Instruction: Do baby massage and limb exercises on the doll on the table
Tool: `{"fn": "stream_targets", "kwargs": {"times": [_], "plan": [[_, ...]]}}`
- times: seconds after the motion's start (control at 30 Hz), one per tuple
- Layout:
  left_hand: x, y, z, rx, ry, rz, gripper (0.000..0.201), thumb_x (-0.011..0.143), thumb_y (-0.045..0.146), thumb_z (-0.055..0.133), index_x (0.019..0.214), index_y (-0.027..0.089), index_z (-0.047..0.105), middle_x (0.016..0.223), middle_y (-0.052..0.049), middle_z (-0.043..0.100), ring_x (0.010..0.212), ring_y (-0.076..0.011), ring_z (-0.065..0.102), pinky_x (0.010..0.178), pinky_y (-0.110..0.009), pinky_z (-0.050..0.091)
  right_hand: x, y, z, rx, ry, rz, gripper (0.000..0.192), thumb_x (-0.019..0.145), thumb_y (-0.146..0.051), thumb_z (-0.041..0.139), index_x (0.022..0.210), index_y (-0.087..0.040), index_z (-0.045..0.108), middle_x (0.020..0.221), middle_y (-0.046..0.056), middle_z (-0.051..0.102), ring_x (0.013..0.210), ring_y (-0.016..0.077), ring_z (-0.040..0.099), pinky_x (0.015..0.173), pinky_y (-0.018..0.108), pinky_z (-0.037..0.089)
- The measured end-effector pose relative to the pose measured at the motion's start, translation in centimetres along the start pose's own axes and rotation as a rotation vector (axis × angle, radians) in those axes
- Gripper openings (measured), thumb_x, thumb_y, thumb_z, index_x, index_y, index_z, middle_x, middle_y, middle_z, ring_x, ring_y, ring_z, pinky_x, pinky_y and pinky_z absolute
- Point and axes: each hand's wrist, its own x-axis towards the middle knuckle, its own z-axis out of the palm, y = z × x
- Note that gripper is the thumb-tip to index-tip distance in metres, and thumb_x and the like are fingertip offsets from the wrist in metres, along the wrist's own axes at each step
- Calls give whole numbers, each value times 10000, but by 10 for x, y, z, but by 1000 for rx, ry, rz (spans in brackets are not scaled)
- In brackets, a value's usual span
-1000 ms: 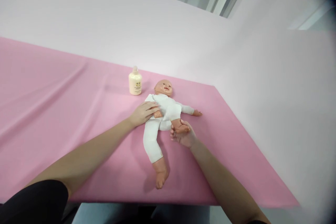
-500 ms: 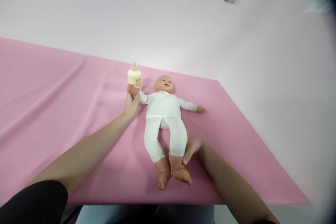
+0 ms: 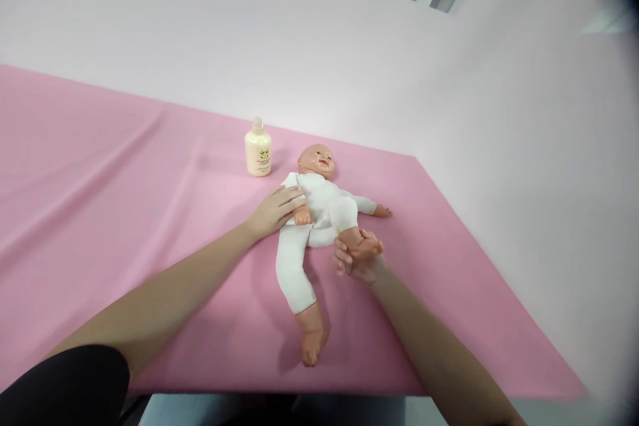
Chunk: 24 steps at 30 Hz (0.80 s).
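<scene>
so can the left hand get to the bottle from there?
Probably yes. The left hand rests on the doll's arm, and the bottle stands upright just beyond it, with only bare pink cloth between.

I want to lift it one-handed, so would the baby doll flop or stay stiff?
Probably floppy: the doll has a soft cloth body, and its leg folds up in the right hand. The hard-looking head may loll. It seems light, since the left hand merely rests on it.
</scene>
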Motion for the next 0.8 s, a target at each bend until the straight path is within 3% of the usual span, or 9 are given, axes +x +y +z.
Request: {"fn": "stream_targets", "kwargs": {"times": [0.07, 0.17, 0.33, 0.47, 0.6, 0.73, 0.8], "plan": [[1, 0, 2, 56, -29, 34, 298, 939, 228, 418, 1179, 233, 594, 1277, -102, 593, 1273, -212, 464, 1062, -444, 338, 3, 0, 5, 118, 124, -71, 392, 779, -563, 488, 784, -171, 499, 613, -17, 533, 612, 127, 533, 604, 269, 512], [0, 0, 4, 88, -60, 69, 305, 946, 217, 402, 1166, 245, 611, 1262, -90, 607, 1272, -203, 465, 1065, -443, 331, 8, 1, 9, 168, 253, -50, 355, 813, -506, 462, 803, -154, 511, 609, -13, 514, 588, 116, 516, 579, 249, 506], [1, 2, 2, 57, -84, 36, 313, 948, 227, 388, 1168, 244, 611, 1261, -87, 607, 1274, -202, 461, 1075, -448, 323, 9, 1, 10, 154, 291, -33, 361, 820, -487, 459, 820, -134, 538, 624, -5, 526, 590, 115, 531, 582, 243, 508], [2, 6, -1, -98, 10, -89, 327, 922, 293, 453, 1218, 205, 561, 1285, -113, 577, 1261, -224, 468, 1061, -440, 357, 5, 3, 4, 87, 176, -32, 399, 781, -519, 508, 836, -128, 562, 656, 10, 569, 631, 133, 568, 625, 274, 524], [1, 1, -1, -286, 250, -424, 427, 864, 341, 555, 1263, 202, 489, 1273, -108, 567, 1195, -239, 520, 1043, -440, 388, 0, 10, -5, -50, -73, -15, 467, 722, -555, 572, 860, -109, 593, 723, 70, 630, 691, 189, 615, 629, 327, 526], [-3, -19, 5, -519, 510, -616, 500, 838, 412, 587, 1272, 221, 430, 1293, -110, 528, 1187, -242, 528, 1017, -429, 422, -3, 12, -2, -206, -340, 226, 536, 623, -520, 705, 914, -76, 641, 873, 134, 685, 801, 248, 660, 719, 358, 529], [-4, -31, 8, -597, 591, -630, 520, 831, 437, 595, 1271, 233, 409, 1330, -113, 495, 1225, -239, 500, 1027, -416, 419, -5, 10, 5, -305, -337, 331, 508, 605, -448, 760, 920, -62, 661, 917, 155, 696, 865, 273, 663, 777, 369, 526]]}}
